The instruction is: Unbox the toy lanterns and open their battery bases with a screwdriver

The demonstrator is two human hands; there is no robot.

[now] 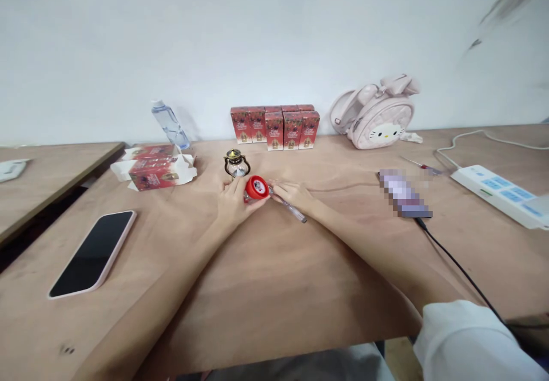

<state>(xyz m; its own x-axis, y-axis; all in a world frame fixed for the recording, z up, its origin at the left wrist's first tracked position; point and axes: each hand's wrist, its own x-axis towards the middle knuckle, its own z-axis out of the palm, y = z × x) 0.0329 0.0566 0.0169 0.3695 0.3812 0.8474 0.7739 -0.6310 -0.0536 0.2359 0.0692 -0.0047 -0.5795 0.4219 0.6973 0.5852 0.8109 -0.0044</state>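
Observation:
My left hand is closed around a small round red piece, whose round face with a small picture is turned up toward me. My right hand is closed on a slim clear-handled tool with a grey end. The handle slants out toward me below the fingers. Its other end meets the side of the red piece or lies close to it; my fingers hide which. Just behind my left hand, a small bronze-coloured lantern with a clear glass body stands upright on the table.
Several red printed boxes stand against the wall. Opened red cartons and a clear bottle are left; a phone lies nearer. Rightward are a pink bag, a cabled phone, a screwdriver and a power strip.

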